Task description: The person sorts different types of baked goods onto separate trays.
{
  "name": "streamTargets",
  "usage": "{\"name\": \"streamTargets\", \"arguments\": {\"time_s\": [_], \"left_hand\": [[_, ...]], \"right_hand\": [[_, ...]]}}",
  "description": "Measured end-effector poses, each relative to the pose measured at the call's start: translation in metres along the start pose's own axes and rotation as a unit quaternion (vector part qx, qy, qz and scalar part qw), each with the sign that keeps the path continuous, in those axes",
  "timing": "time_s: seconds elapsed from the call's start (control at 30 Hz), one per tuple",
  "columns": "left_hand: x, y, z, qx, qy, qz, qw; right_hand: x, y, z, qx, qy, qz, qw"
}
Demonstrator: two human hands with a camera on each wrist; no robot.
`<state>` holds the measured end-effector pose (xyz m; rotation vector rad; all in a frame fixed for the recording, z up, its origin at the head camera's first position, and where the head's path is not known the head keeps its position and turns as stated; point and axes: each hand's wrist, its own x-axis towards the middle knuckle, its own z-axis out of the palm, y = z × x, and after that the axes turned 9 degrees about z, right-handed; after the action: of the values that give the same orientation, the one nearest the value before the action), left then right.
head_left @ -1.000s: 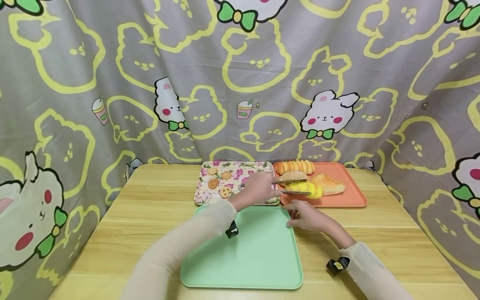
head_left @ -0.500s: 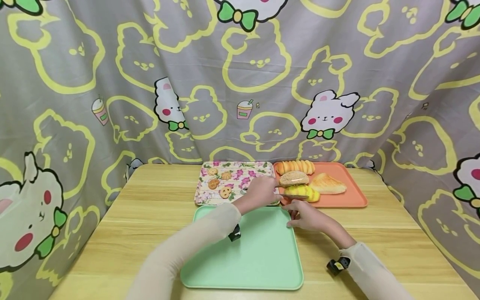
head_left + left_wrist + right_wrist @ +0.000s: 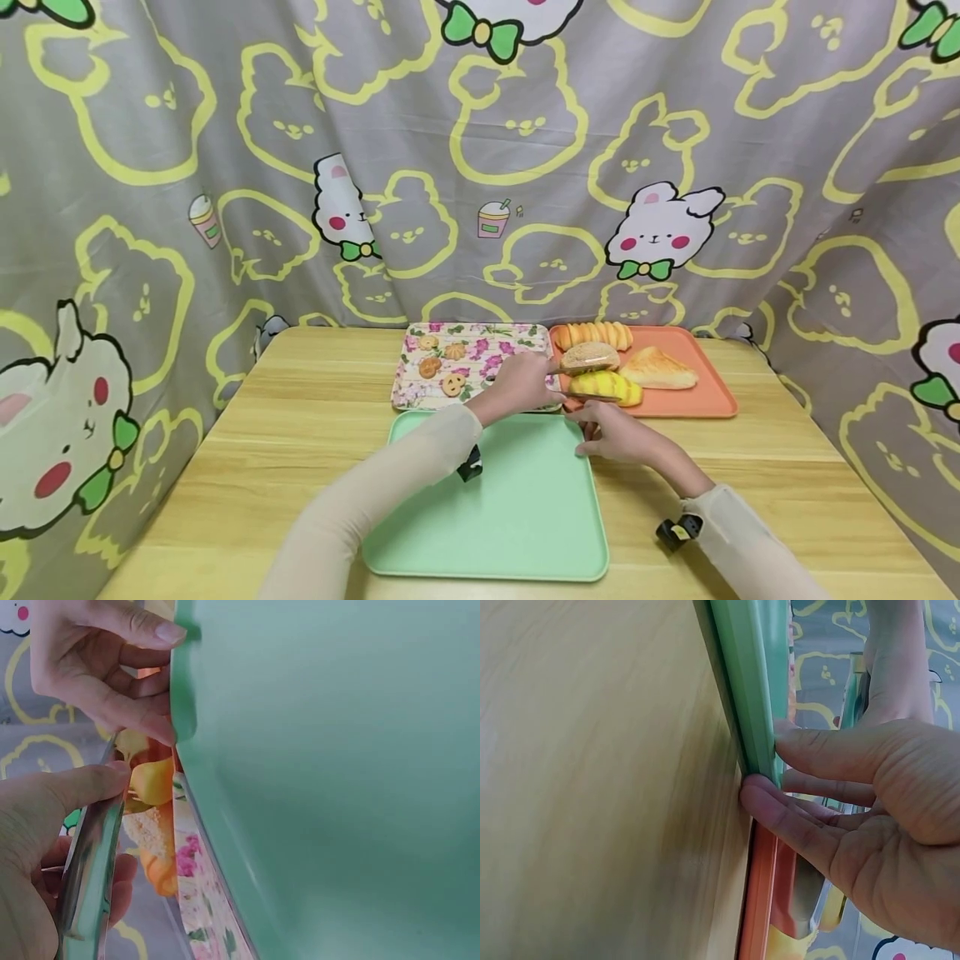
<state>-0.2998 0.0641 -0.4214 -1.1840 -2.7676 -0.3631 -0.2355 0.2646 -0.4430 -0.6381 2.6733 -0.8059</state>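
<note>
My left hand (image 3: pixel 521 385) grips a pair of metal tongs (image 3: pixel 94 855), thumb on one arm and fingers curled round the other. The tong arms reach over the orange tray (image 3: pixel 712 400), one on each side of a scored yellow bread roll (image 3: pixel 603 386). Just behind that roll is a seeded brown bun (image 3: pixel 590 356). My right hand (image 3: pixel 618 433) pinches the far right corner of a light green tray (image 3: pixel 495 508), with the thumb at its rim and fingertips at its outer edge. The green tray lies flat with nothing on it.
A ridged loaf (image 3: pixel 595 336) and a triangular pastry (image 3: pixel 660 369) share the orange tray. On its left stands a floral tray (image 3: pixel 405 387) with several cookies (image 3: pixel 453 383). A patterned curtain (image 3: pixel 420 292) hangs behind the wooden table (image 3: pixel 300 400).
The tongs have come down, and the yellow roll sits slightly lower and further left on the orange tray. The right hand has stayed at the green tray's corner. The head view shifted slightly.
</note>
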Motion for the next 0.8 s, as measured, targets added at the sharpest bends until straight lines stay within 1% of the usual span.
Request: {"name": "streamTargets", "arguments": {"time_s": [0.1,0.23,0.4,0.6,0.67,0.8], "left_hand": [[-0.001,-0.001,0.0,-0.021,0.001,0.002,0.9998],[-0.002,-0.003,0.0,-0.035,0.002,0.007,0.9994],[-0.004,-0.005,0.001,-0.021,0.005,0.011,0.9997],[-0.006,-0.005,-0.002,-0.001,0.004,0.007,1.0],[-0.007,-0.006,-0.003,-0.002,0.008,0.009,0.9999],[-0.011,-0.01,-0.009,-0.024,0.022,0.014,0.9994]], "right_hand": [[0.0,-0.001,-0.001,-0.009,0.0,-0.005,1.0],[0.002,-0.002,-0.001,-0.02,-0.003,-0.009,1.0],[0.003,-0.002,-0.002,-0.028,-0.005,-0.015,0.999],[0.005,-0.003,-0.002,-0.029,-0.006,-0.021,0.999],[0.005,-0.003,-0.002,-0.029,-0.008,-0.021,0.999],[0.004,-0.005,-0.002,-0.029,-0.009,-0.021,0.999]]}}
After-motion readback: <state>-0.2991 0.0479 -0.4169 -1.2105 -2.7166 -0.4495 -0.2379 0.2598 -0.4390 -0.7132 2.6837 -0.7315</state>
